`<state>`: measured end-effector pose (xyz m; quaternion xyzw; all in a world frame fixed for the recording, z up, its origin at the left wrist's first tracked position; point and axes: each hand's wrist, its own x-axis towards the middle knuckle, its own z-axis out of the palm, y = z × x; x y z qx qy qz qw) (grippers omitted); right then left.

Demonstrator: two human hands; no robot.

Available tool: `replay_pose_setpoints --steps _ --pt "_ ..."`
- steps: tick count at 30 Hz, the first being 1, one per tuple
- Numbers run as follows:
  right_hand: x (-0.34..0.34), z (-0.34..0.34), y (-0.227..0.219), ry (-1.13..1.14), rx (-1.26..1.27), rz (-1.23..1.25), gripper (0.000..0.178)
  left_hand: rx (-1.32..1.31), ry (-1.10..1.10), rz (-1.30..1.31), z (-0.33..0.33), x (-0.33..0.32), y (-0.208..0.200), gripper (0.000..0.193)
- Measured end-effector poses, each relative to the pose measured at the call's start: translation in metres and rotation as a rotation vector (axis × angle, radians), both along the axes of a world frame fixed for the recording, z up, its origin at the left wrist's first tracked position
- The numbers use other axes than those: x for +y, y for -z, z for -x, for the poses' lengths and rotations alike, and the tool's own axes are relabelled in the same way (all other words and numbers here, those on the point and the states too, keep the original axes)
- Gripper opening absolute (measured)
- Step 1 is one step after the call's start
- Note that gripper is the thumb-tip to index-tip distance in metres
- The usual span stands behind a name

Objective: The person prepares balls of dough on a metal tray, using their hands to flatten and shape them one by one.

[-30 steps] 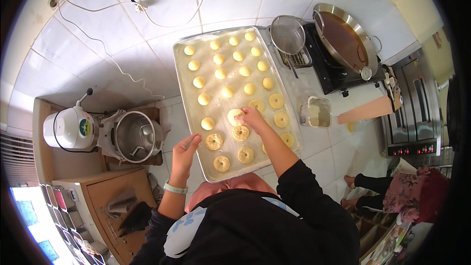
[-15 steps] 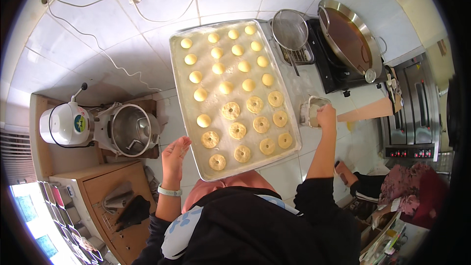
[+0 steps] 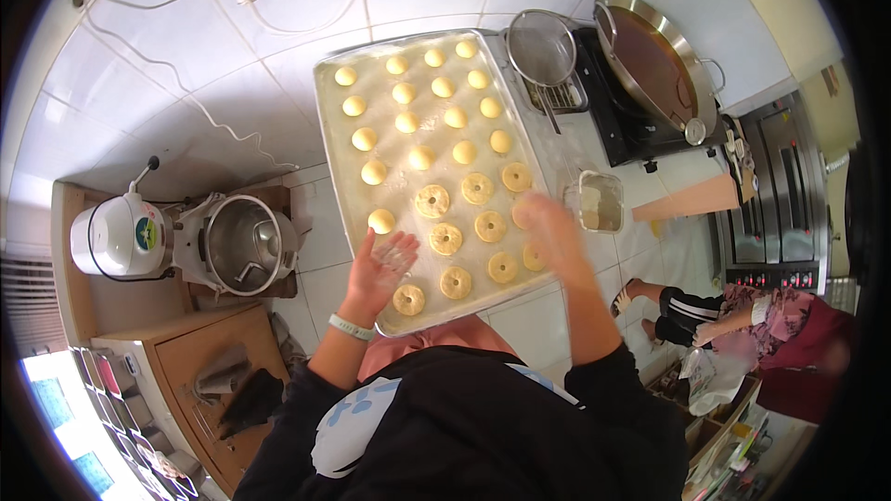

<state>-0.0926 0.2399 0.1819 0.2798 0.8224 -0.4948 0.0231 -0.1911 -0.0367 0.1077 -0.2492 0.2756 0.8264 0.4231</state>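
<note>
A big metal tray [image 3: 388,150] in front of me holds rows of pale round dough balls [image 3: 421,158]. Flattened dough rings [image 3: 445,238] with a hole in the middle fill its near end. My left hand [image 3: 382,271] is palm up over the tray's near left part, fingers spread, white powder on the skin. It hides one dough ring and is close below a single dough ball [image 3: 380,221]. My right hand [image 3: 554,230] is smeared by motion over the tray's right edge, partly covering rings there. Right of it stands a clear tub [image 3: 582,197] with pale flour inside.
A wide pan of brown liquid [image 3: 657,65] sits on a black stove [image 3: 613,125] at far right, beside a round strainer [image 3: 542,48]. Left is a stand mixer [image 3: 121,232] with its steel bowl [image 3: 246,246]. Another person [image 3: 761,311] is at the right, near an oven [image 3: 770,186].
My right hand has left the flour tub and swung left to the tray. My left hand has moved right over the tray and turned palm up. The other person has come further into view.
</note>
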Motion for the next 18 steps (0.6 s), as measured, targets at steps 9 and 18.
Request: replay_pose_setpoints --steps 9,18 --pt "-0.152 0.069 0.101 -0.767 0.3 -0.756 0.069 0.005 -0.327 -0.267 0.005 -0.064 -0.02 0.097" --pt "-0.158 0.089 0.121 -0.921 0.253 -0.871 0.071 0.025 -0.615 -0.249 -0.017 -0.14 -0.016 0.082"
